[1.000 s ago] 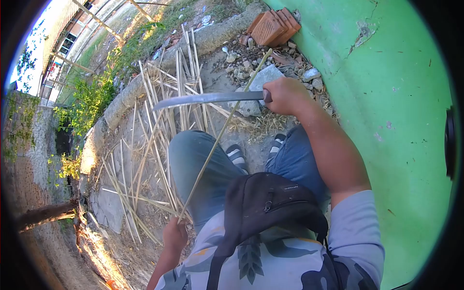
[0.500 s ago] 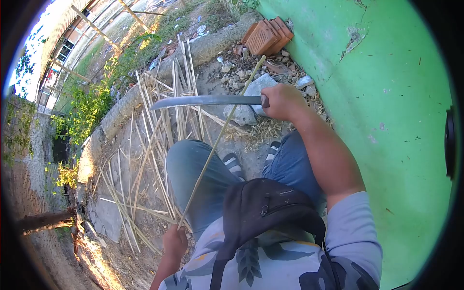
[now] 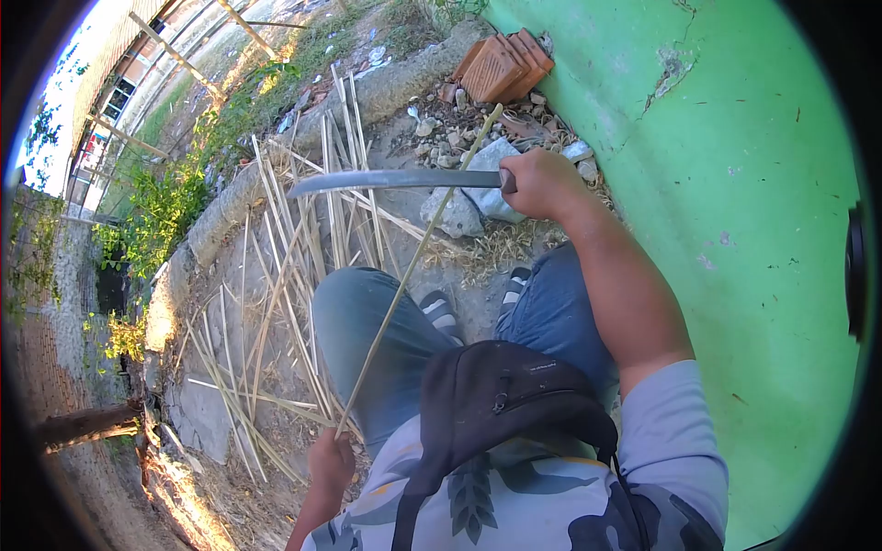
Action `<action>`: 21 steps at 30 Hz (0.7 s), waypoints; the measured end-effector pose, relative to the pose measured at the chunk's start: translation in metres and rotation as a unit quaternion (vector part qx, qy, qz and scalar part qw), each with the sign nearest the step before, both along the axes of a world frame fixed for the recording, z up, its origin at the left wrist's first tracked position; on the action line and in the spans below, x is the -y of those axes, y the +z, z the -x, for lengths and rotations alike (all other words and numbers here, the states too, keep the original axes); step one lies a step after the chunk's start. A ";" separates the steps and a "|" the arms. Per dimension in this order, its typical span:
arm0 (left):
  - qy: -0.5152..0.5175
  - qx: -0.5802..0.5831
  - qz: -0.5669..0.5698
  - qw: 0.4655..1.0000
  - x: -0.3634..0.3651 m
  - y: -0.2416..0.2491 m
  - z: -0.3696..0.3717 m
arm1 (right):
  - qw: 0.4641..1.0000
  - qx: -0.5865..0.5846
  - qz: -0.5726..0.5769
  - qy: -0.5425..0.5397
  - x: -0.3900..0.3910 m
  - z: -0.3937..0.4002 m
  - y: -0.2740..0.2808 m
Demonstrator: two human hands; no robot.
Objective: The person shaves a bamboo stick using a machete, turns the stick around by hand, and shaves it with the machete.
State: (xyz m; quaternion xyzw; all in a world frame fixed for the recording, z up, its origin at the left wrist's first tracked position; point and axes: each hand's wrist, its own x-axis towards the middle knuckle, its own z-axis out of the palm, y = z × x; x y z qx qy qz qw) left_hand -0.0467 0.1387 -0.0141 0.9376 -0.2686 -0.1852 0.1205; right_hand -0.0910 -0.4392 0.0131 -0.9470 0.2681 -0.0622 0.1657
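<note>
In my right hand (image 3: 544, 186) is a machete (image 3: 395, 180), its fingers wrapped round the handle and its long blade pointing left. My left hand (image 3: 332, 459), low beside my left knee, grips the lower end of a long thin bamboo strip (image 3: 401, 289). The strip slants up across my leg to the upper right, and the blade crosses it near its upper part in this view. Many loose bamboo strips (image 3: 285, 266) lie in a crisscross heap on the ground left of my knee.
A green wall (image 3: 735, 230) rises close on my right. Ahead are stone blocks (image 3: 455, 213), rubble and stacked orange roof tiles (image 3: 504, 67). A low concrete kerb (image 3: 223, 223) curves along the left, with a leafy shrub (image 3: 165, 216) beyond. A black bag (image 3: 514, 390) lies against my front.
The machete and my right hand have risen slightly, and the blade crosses the strip a little higher. My left hand keeps its hold at the strip's lower end.
</note>
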 end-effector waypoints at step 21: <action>-0.012 0.005 -0.027 1.000 0.001 0.009 -0.009 | 0.986 0.056 -0.091 -0.126 0.052 0.011 -0.034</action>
